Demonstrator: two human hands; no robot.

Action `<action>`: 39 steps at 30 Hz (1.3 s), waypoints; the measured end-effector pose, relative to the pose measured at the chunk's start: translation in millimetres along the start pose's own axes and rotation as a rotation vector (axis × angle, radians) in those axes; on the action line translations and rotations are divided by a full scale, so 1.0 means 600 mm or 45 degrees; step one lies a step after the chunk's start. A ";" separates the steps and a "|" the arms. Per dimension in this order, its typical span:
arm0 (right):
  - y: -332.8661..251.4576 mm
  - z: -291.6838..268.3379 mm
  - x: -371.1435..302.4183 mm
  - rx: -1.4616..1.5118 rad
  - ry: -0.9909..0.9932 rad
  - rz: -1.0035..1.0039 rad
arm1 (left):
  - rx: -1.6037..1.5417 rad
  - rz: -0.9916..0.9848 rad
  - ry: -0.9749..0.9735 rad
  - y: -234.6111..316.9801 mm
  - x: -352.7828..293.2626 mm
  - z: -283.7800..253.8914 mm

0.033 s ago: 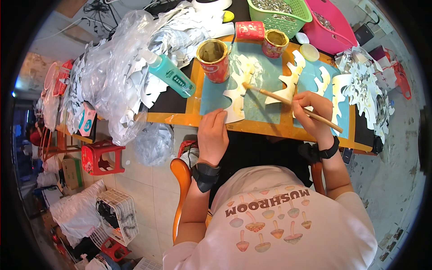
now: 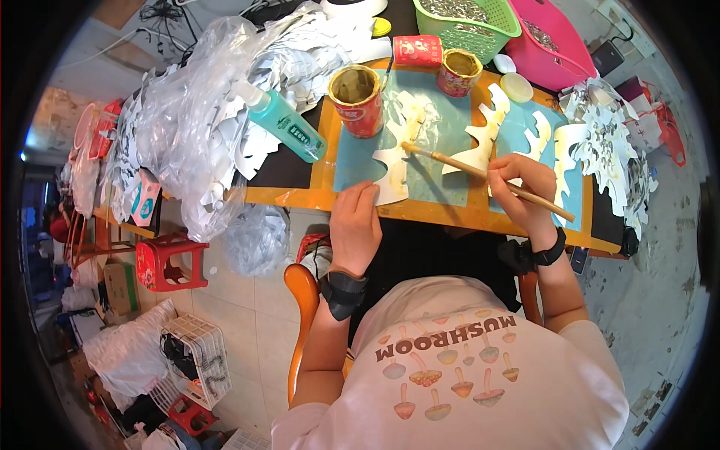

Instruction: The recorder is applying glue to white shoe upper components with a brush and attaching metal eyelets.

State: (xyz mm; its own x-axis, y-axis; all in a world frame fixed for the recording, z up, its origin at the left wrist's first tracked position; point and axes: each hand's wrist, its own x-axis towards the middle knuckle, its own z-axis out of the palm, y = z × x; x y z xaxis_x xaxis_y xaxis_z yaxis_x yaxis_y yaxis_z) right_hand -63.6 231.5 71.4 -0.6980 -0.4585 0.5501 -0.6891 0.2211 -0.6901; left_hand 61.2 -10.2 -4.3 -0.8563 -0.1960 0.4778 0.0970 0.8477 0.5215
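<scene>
My right hand (image 2: 523,186) is closed round a long wooden-handled brush (image 2: 457,163), its tip at the edge of a white cutout piece (image 2: 391,180) with jagged, toothed sides and yellowish smears. My left hand (image 2: 355,227) pinches the near left corner of that piece, fingers bent and close together; the thumb is largely hidden. Beneath it lies a pale blue sheet (image 2: 450,196). Just beyond my left hand stands a red can (image 2: 360,118) with a brownish, smeared inside. Further right, similar cutouts (image 2: 487,124) lie flat.
A smaller red can (image 2: 457,79) and a tipped red can (image 2: 417,50) sit at the back. Green (image 2: 491,34) and pink (image 2: 555,52) baskets hold small metal parts. A teal bottle (image 2: 289,129) lies left, beside piled white cutouts (image 2: 300,64) and clear plastic (image 2: 187,112).
The brush tip has shifted slightly toward me and to the left along the cutout's edge. My left hand stays in place.
</scene>
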 end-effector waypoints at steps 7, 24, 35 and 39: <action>-0.009 0.001 -0.009 0.040 -0.014 -0.020 | -0.011 -0.002 0.001 0.000 0.000 0.000; -0.011 0.008 -0.025 0.044 0.064 0.072 | 0.001 0.000 -0.005 0.000 0.000 0.001; -0.010 0.011 -0.031 0.094 0.107 0.107 | 0.001 -0.004 -0.005 0.000 0.000 0.001; -0.013 0.010 -0.029 0.023 0.124 0.096 | 0.006 -0.004 -0.012 -0.001 0.000 0.001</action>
State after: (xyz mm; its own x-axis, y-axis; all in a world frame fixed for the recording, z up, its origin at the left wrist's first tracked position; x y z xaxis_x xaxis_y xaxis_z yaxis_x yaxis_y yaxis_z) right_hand -44.7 232.9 64.4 -0.7639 -0.3551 0.5388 -0.6310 0.2361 -0.7390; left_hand 61.0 -10.5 -4.8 -0.8614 -0.1937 0.4695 0.0921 0.8495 0.5194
